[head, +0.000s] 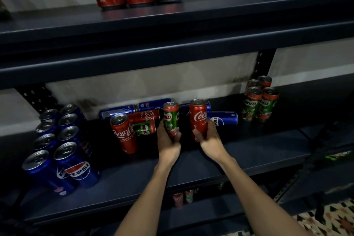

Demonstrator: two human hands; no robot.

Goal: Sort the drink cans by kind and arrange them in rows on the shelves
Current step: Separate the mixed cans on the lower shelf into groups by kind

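Dark metal shelf (249,140) — pale wall (172,82) behind.

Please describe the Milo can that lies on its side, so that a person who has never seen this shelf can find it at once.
Look at the middle shelf, in the loose pile of cans between the upright Pepsi rows on the left and the standing Milo group on the right. The lying Milo can is just left of the left hand, beside an upright Coca-Cola can. It is the only green can lying down.

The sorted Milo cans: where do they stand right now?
In the head view, the Milo cans stand upright in a tight cluster at the right of the middle shelf, near the perforated upright.
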